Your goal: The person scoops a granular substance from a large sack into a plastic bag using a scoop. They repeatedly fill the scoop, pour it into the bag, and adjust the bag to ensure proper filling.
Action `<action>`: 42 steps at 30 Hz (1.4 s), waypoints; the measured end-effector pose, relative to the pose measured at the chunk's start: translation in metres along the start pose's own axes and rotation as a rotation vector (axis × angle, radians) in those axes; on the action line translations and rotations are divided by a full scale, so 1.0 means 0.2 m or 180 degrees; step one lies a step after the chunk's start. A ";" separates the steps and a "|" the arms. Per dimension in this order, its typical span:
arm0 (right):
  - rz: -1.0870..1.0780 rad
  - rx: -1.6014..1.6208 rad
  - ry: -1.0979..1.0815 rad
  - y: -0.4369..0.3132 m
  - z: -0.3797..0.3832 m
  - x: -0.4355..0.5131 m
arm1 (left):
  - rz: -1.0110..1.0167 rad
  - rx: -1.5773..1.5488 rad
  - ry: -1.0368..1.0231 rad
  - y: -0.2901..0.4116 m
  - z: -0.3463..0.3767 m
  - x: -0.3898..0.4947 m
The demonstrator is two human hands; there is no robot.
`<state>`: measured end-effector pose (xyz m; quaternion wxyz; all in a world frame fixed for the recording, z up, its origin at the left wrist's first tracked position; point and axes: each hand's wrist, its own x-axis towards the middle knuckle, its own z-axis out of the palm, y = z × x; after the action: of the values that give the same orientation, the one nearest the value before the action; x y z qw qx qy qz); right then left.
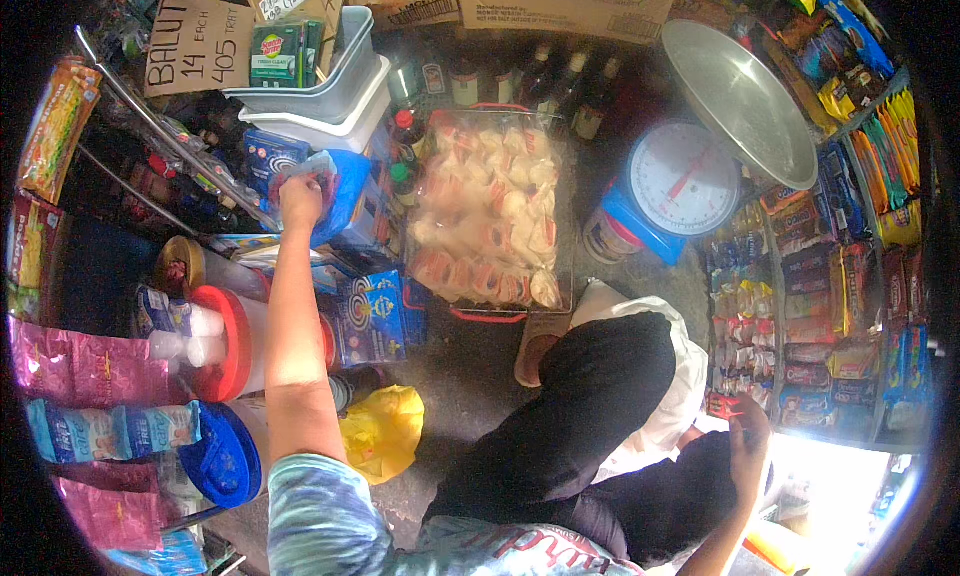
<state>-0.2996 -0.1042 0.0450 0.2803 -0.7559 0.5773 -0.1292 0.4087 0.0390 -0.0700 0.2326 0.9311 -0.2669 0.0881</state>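
Observation:
My left hand (300, 201) reaches into a small blue container (345, 193) with reddish contents or lining; its fingers are curled downward, and what they touch is hidden. On the right, beside my bent knee, my right hand (750, 433) has its fingers closed on a small red packet (724, 405). Between the two arms, on the floor, lies a clear tray of packed white goods (487, 208) with red handles. A dial scale (684, 178) with a blue body stands right of the tray, its round metal pan (739, 103) tilted behind it.
Stacked plastic basins (315, 110) and blue boxes (373, 317) stand on the left, near red-lidded (225, 343) and blue-lidded jars (221, 456). A yellow plastic bag (386, 433) lies below them. Dark bottles (574, 80) line the back. Snack packs (806, 276) fill the right-hand shelves.

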 end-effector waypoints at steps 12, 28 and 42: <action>-0.0151 -0.0241 0.0117 -0.05 0.06 -0.05 | 0.0594 -0.0187 0.0715 -0.07 0.10 -0.10; -0.1177 0.2057 0.0142 -0.63 0.21 -0.05 | 0.2420 -0.3038 -0.1674 1.62 -0.51 -1.44; -0.0737 0.1140 0.0854 -0.25 0.27 0.17 | 0.3282 -0.2208 -0.1011 1.86 -0.18 -1.52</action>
<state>-0.2209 -0.1127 0.0259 0.3139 -0.7314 0.4868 -0.3599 -0.0489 -0.0828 0.0176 0.4056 0.5555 -0.7246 -0.0418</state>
